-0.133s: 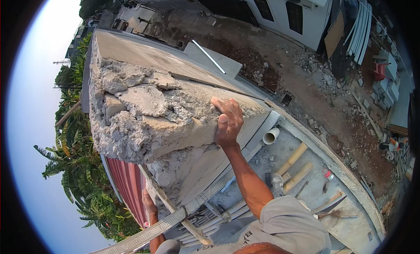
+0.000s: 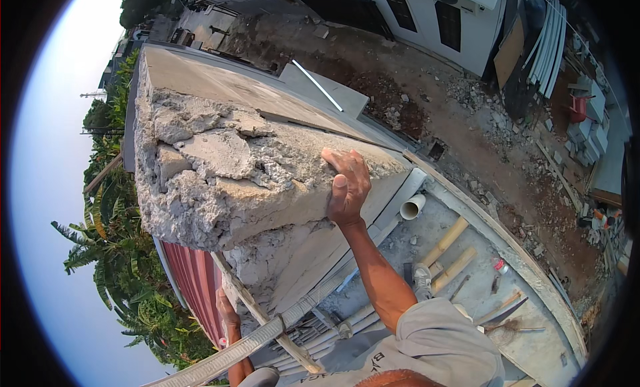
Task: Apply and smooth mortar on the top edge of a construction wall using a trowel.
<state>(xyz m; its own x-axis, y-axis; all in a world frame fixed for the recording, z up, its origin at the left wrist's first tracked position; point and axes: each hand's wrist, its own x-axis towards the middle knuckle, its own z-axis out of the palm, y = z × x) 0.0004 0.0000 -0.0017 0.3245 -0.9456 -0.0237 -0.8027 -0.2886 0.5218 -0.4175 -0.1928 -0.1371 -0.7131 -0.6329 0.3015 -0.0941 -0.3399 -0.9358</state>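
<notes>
A thick wall [image 2: 247, 207] with rough, broken concrete and crumbled mortar along its top stands right in front of me. My right hand [image 2: 350, 187] lies over its near edge, fingers bent across the top and thumb pressed close to the corner. Lower down and to the left, my left hand [image 2: 228, 312] rests at the wall's left side, partly hidden, and how its fingers are closed does not show clearly. A thin wooden pole [image 2: 263, 310] slants between my hands, crossing a pale ribbed rail [image 2: 257, 337].
Below me is a concrete ledge [image 2: 460, 307] with bamboo poles [image 2: 448, 244], a white pipe [image 2: 413, 207] and loose sticks. A dirt yard with rubble [image 2: 467, 140] lies far below on the right. Red corrugated roofing [image 2: 190, 274] and banana plants [image 2: 120, 274] are at the left.
</notes>
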